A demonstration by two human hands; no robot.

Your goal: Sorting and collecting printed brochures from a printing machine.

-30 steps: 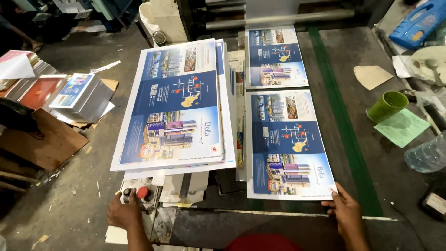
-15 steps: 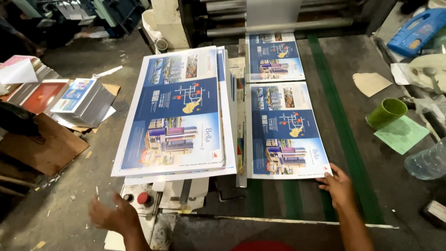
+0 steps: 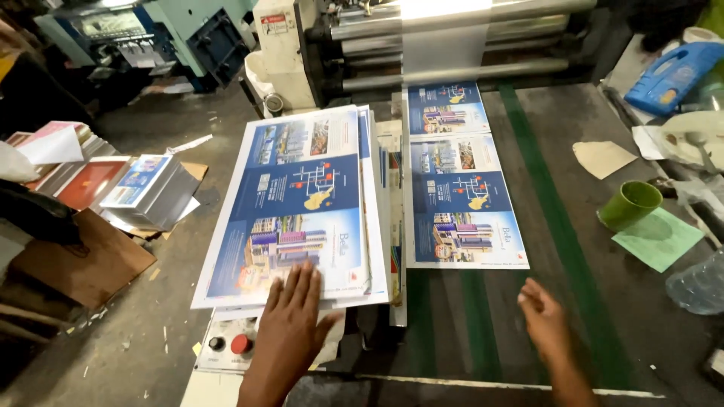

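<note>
Head view: left hand [image 3: 290,320] flat, released, fingers on near edge of the stack of printed sheets [image 3: 294,200]; right hand [image 3: 544,320] open, empty, hovering over the surface [image 3: 573,249] near the single laminated sheet [image 3: 460,177]. Risk: stack overhangs, a push could skew or spill it. One stack, one loose sheet, one green cup [image 3: 630,205].

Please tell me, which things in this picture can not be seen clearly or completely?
Head view:
- Stack of printed sheets: its near edge is covered by the left hand.
- Clear plastic bottle: cut off by the right edge.
- Right hand: motion-blurred, above the table.
- Control panel: partly hidden under the sheets.
</note>
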